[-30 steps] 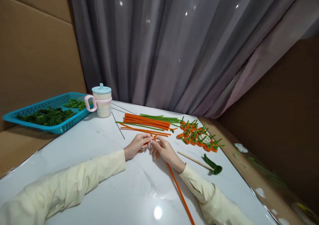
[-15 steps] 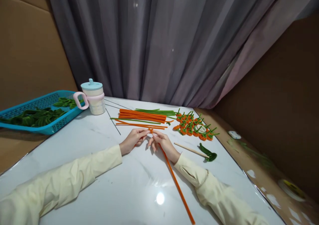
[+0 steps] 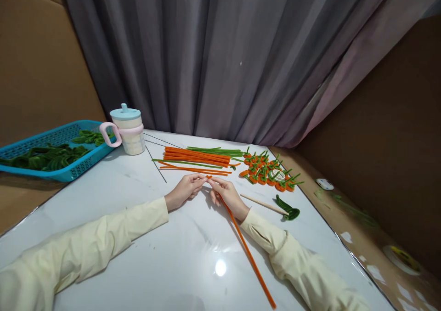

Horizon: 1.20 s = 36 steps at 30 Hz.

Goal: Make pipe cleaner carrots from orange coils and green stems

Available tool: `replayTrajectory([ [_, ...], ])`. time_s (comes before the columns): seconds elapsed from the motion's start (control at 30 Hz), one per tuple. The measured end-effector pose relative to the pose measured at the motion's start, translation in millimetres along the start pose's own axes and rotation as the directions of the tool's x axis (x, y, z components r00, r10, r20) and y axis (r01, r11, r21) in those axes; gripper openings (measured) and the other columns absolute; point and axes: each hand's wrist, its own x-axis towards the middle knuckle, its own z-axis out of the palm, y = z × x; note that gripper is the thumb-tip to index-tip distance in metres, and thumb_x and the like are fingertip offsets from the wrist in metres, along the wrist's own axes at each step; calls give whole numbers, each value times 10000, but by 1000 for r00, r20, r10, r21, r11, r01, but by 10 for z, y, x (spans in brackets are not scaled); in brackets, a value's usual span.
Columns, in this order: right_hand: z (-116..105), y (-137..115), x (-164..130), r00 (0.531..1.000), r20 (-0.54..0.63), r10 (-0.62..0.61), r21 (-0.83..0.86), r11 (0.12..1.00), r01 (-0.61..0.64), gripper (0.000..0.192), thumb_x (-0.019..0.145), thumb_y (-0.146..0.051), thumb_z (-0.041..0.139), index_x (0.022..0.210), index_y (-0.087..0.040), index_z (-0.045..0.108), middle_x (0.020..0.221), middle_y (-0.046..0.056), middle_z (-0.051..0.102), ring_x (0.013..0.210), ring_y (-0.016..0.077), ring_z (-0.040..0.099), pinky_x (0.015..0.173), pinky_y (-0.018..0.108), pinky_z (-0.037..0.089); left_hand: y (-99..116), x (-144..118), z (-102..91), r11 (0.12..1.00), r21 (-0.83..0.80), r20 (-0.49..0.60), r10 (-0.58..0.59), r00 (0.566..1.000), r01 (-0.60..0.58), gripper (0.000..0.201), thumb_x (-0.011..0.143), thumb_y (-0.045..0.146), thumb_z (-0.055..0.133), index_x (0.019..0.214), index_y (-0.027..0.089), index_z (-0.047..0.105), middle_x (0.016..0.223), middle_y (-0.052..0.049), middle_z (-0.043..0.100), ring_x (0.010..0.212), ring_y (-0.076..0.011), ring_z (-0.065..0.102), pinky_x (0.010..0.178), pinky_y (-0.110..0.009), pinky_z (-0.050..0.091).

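An orange pipe cleaner (image 3: 248,252) trails from under my right hand toward the front of the table. Its bent upper end shows as a small orange bit between my fingertips. My left hand (image 3: 186,190) pinches that end from the left, fingers pressed together. From the other side my right hand (image 3: 228,196) grips the same pipe cleaner with thumb and forefinger, the other fingers curled below. Just beyond the hands lies a stack of orange pipe cleaners (image 3: 196,157), with green pipe cleaners (image 3: 217,151) behind it.
Several small orange pieces with green stems (image 3: 262,169) cluster at the back right, a white ring (image 3: 277,175) among them. Nearer are a wooden stick (image 3: 262,203) and a dark green leaf shape (image 3: 291,212). A lidded cup (image 3: 132,134) stands beside a blue basket (image 3: 65,175) of green pieces.
The bent orange end between my fingertips shows less now, and my right fingers are drawn closer together. The pipe cleaner's loose end has swung slightly right. The view has shifted a little.
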Motion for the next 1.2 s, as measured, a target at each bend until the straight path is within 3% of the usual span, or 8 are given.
replayTrajectory([
  [0.17, 0, 1, -6, 1000, -19, 7, 1, 1000, -7, 548, 770, -477, 613, 1165, -98, 574, 405, -63, 522, 298, 59, 371, 336, 171, 264, 3, 0, 9, 999, 13, -7, 34, 999, -34, 293, 751, 413, 629, 738, 142, 517, 482, 75, 426, 323, -18, 237, 332, -173, 124],
  [0.27, -1, 6, -7, 1000, -26, 10, 4, 1000, -10, 572, 766, -475, 614, 1189, -94, 563, 416, -57, 532, 307, 61, 386, 340, 171, 265, 7, -5, 8, 1000, 7, -4, 29, 1000, -28, 295, 740, 406, 637, 727, 143, 504, 501, 78, 405, 341, -15, 218, 338, -170, 102],
  [0.8, -20, 21, 17, 998, -61, -7, -1, 1000, 7, 640, 752, -482, 629, 1247, -88, 530, 455, -40, 578, 317, 61, 398, 335, 168, 281, 17, -40, 15, 992, 104, 26, 75, 997, -77, 391, 782, 401, 571, 1061, 134, 510, 441, 129, 279, 345, -47, 169, 348, -181, 134],
  [0.9, -20, 12, 17, 998, -61, -9, -4, 1000, 9, 624, 747, -478, 637, 1223, -83, 556, 455, -37, 577, 320, 59, 399, 338, 169, 276, 5, -38, 10, 981, 164, 12, 107, 994, -108, 351, 806, 403, 538, 1030, 132, 534, 438, 124, 259, 345, -52, 180, 352, -186, 145],
  [1.07, -23, 1, 12, 998, -55, -14, -5, 1000, 14, 578, 758, -470, 631, 1192, -91, 588, 454, -35, 578, 303, 52, 386, 334, 172, 255, -32, -30, 9, 922, 311, -58, 261, 963, -231, 253, 820, 396, 550, 866, 152, 597, 567, 52, 457, 444, -60, 350, 418, -185, 273],
  [1.2, -26, -10, 4, 999, -48, -21, -12, 1000, 21, 544, 771, -457, 626, 1179, -97, 600, 471, -31, 586, 286, 39, 351, 316, 171, 201, -47, -40, 9, 875, 397, -52, 322, 945, -276, 270, 847, 394, 511, 735, 157, 578, 545, 45, 476, 454, -77, 414, 456, -191, 354],
])
